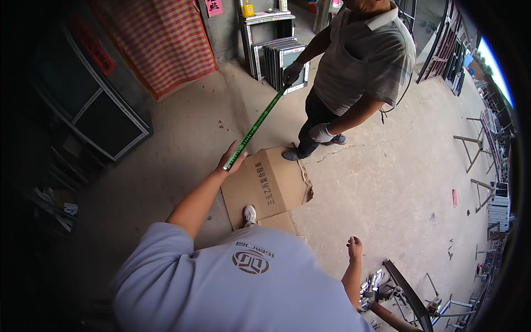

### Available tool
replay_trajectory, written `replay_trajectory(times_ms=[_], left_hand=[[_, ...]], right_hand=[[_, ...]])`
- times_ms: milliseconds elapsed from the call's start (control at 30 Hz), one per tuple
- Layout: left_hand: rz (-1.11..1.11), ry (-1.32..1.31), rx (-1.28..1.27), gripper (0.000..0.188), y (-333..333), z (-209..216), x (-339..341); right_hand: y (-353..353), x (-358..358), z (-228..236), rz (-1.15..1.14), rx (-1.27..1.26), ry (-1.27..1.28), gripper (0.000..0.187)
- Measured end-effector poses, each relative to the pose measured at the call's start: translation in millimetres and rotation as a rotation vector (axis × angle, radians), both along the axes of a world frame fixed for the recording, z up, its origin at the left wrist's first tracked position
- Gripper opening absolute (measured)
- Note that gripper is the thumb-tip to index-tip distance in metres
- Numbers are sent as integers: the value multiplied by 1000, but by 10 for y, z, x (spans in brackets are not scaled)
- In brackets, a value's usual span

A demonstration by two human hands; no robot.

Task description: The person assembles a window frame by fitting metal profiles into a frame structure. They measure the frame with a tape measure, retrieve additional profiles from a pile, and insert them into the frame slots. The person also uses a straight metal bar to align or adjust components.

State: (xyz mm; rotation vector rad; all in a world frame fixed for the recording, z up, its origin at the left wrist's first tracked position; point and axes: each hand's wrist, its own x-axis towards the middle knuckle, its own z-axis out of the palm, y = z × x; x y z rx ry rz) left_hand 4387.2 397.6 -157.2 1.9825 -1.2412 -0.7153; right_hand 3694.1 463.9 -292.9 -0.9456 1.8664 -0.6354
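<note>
A long, narrow bar with green printed film (pixel 255 128) slants up and away in front of me. Around its near end is my left hand (pixel 237 157), closed on it, with fingers showing on both sides. The far end is held by a co-worker's dark-gloved hand (pixel 293 73). That person's other hand, in a pale glove (pixel 321 133), hangs low. Off to my right side, my right hand (pixel 354 248) is loosely curled, apart from the bar, with nothing visible in it.
A flattened cardboard sheet (pixel 251 191) lies on the floor under my foot and beside the co-worker's shoe. Stacked frames (pixel 279 58) stand behind. At left lean framed panels (pixel 105 119) near a checked curtain (pixel 163 44). Metal stands (pixel 473 146) and a tool bench (pixel 406 293) are at right.
</note>
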Motion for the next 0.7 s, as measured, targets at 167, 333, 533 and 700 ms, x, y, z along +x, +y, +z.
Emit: replay_trajectory(times_ms=[167,333,533,700], left_hand=[[-54,153,-542,79,-120,399,-71],[146,305,-734,45,-128,852,72],[345,268,-873,28,268,1418,729],[329,-92,-1061,43,686,1927,1113]], right_hand=[[493,963,-84,123,152,-5,52],[771,1438,77,629,280,60,52],[326,2030,1,701,370,112,53],[-182,2494,-173,792,309,93,55]])
